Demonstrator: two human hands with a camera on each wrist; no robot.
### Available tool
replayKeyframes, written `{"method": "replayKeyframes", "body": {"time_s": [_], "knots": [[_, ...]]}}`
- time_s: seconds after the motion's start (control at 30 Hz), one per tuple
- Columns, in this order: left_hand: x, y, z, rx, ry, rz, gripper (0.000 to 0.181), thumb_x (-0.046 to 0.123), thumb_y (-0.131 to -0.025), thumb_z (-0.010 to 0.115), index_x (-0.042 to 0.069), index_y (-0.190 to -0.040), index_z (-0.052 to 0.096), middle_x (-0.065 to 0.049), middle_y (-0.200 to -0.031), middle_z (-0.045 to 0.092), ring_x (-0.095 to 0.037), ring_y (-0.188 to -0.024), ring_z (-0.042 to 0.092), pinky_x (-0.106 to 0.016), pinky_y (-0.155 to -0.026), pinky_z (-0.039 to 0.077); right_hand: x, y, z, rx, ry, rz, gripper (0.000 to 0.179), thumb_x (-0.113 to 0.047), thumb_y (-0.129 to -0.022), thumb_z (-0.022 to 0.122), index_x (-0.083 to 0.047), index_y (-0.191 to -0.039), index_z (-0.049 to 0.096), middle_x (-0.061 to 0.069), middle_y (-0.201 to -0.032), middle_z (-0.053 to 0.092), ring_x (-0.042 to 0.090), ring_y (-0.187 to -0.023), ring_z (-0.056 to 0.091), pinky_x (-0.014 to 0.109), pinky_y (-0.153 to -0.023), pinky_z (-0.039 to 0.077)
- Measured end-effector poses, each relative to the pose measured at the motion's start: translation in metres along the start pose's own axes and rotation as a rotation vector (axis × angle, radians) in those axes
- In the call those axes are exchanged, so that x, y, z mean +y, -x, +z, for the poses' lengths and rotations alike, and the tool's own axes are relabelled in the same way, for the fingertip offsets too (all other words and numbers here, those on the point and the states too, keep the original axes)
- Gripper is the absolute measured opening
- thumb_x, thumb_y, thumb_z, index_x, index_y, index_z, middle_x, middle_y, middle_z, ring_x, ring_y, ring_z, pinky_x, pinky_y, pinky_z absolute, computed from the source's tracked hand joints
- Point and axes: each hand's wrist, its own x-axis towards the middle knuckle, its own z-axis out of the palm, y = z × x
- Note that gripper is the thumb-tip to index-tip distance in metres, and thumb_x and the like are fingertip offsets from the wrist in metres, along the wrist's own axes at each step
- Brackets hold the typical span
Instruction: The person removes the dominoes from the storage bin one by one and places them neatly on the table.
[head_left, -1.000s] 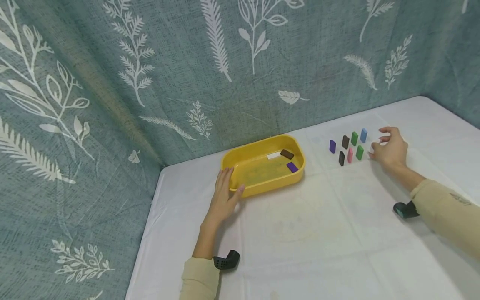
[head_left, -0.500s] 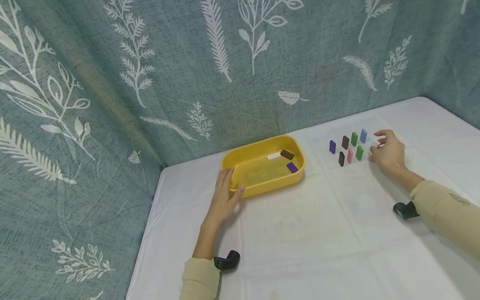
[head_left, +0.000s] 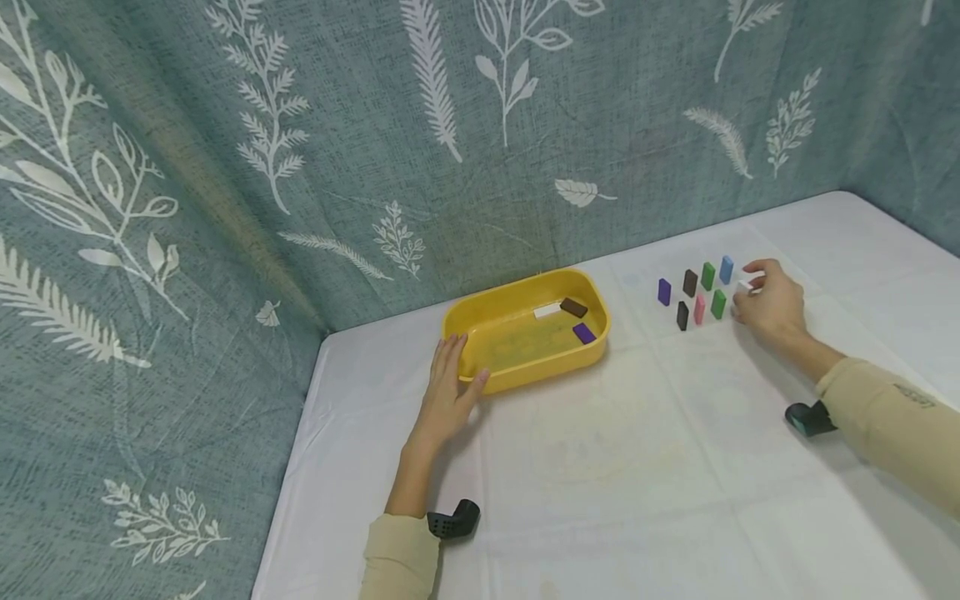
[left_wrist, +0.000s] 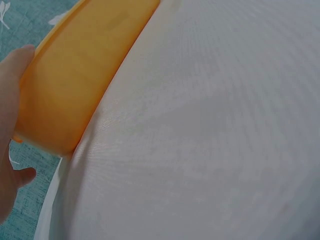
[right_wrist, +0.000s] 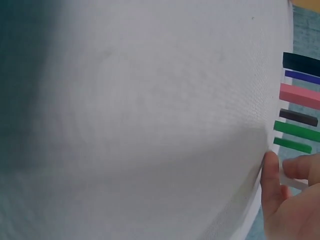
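Observation:
My left hand (head_left: 444, 404) rests on the left end of a yellow tray (head_left: 540, 369). Its fingers lie over the left rim and the thumb touches the front wall. Inside the tray are a white block (head_left: 547, 311), a brown block (head_left: 573, 307) and a purple block (head_left: 583, 333). At the right, my right hand (head_left: 774, 307) pinches another white block (head_left: 743, 287) between thumb and fingers, partly hidden by them. In the right wrist view, the held white block (right_wrist: 293, 183) shows between the fingertips, beside a green block (right_wrist: 292, 145).
Upright blocks stand in two rows left of my right hand: purple (head_left: 664, 292), brown (head_left: 690, 283), green (head_left: 708, 276), blue (head_left: 726, 269), black (head_left: 682, 316), pink (head_left: 700, 309) and green (head_left: 718, 304). A patterned curtain (head_left: 360, 167) hangs behind the white-covered table (head_left: 600, 500).
My right hand has shifted slightly left and its fingers have closed on the white block, which now shows between the fingertips. My left hand and the tray have not moved.

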Motion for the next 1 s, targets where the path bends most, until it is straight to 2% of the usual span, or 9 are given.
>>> {"method": "replayKeyframes", "body": {"time_s": [0.3, 0.43, 0.5, 0.57, 0.7, 0.8, 1.0], "knots": [[0.001, 0.001, 0.003, 0.009, -0.004, 0.003, 0.068, 0.04, -0.098, 0.049, 0.005, -0.15, 0.024, -0.018, -0.154, 0.019, -0.033, -0.143, 0.005, -0.055, -0.11, 0.012, 0.0, 0.0, -0.001, -0.03, 0.021, 0.021, 0.047, -0.001, -0.089, 0.055, 0.01, -0.13, 0.037, 0.034, -0.114, 0.046, 0.043, -0.086, 0.06, 0.015, -0.048, 0.043], [0.0, 0.001, 0.003, 0.01, -0.001, 0.001, 0.068, 0.041, -0.098, 0.048, 0.005, -0.15, 0.025, -0.019, -0.154, 0.02, -0.034, -0.143, 0.005, -0.056, -0.11, 0.012, 0.001, 0.001, -0.003, -0.041, 0.036, 0.001, 0.049, -0.003, -0.088, 0.057, 0.01, -0.131, 0.036, 0.034, -0.115, 0.046, 0.043, -0.087, 0.06, 0.016, -0.049, 0.042], [0.0, 0.0, 0.003, 0.01, 0.002, 0.004, 0.068, 0.041, -0.098, 0.048, 0.005, -0.15, 0.025, -0.019, -0.154, 0.02, -0.035, -0.143, 0.005, -0.056, -0.11, 0.012, 0.002, 0.003, -0.006, -0.046, 0.042, -0.015, 0.05, -0.005, -0.088, 0.058, 0.01, -0.131, 0.036, 0.033, -0.114, 0.046, 0.044, -0.088, 0.06, 0.021, -0.053, 0.046], [-0.001, 0.0, 0.003, 0.008, 0.007, 0.007, 0.068, 0.041, -0.098, 0.049, 0.005, -0.15, 0.025, -0.019, -0.154, 0.02, -0.035, -0.143, 0.005, -0.056, -0.11, 0.012, 0.003, 0.005, -0.01, -0.055, 0.057, -0.033, 0.052, -0.007, -0.088, 0.058, 0.011, -0.131, 0.036, 0.034, -0.114, 0.046, 0.046, -0.092, 0.057, 0.033, -0.062, 0.049], [-0.001, 0.0, 0.002, 0.006, 0.002, 0.011, 0.068, 0.04, -0.098, 0.049, 0.005, -0.15, 0.024, -0.018, -0.154, 0.02, -0.033, -0.143, 0.004, -0.056, -0.11, 0.012, 0.007, 0.009, -0.019, -0.088, 0.095, -0.054, 0.056, -0.012, -0.088, 0.059, 0.011, -0.133, 0.034, 0.036, -0.116, 0.045, 0.051, -0.1, 0.049, 0.056, -0.079, 0.042], [-0.001, -0.001, 0.001, 0.004, -0.003, 0.013, 0.068, 0.04, -0.098, 0.049, 0.005, -0.15, 0.024, -0.018, -0.154, 0.019, -0.033, -0.143, 0.004, -0.057, -0.11, 0.012, 0.009, 0.012, -0.026, -0.1, 0.13, -0.061, 0.057, -0.015, -0.089, 0.058, 0.011, -0.134, 0.033, 0.037, -0.116, 0.044, 0.052, -0.102, 0.046, 0.06, -0.081, 0.038], [0.001, -0.003, 0.0, -0.006, -0.002, 0.007, 0.068, 0.038, -0.097, 0.05, 0.005, -0.15, 0.023, -0.018, -0.154, 0.019, -0.03, -0.143, 0.003, -0.054, -0.111, 0.01, 0.016, 0.017, -0.044, -0.107, 0.193, -0.042, 0.059, -0.023, -0.093, 0.055, 0.012, -0.135, 0.032, 0.037, -0.116, 0.041, 0.052, -0.101, 0.044, 0.061, -0.076, 0.037]]}}
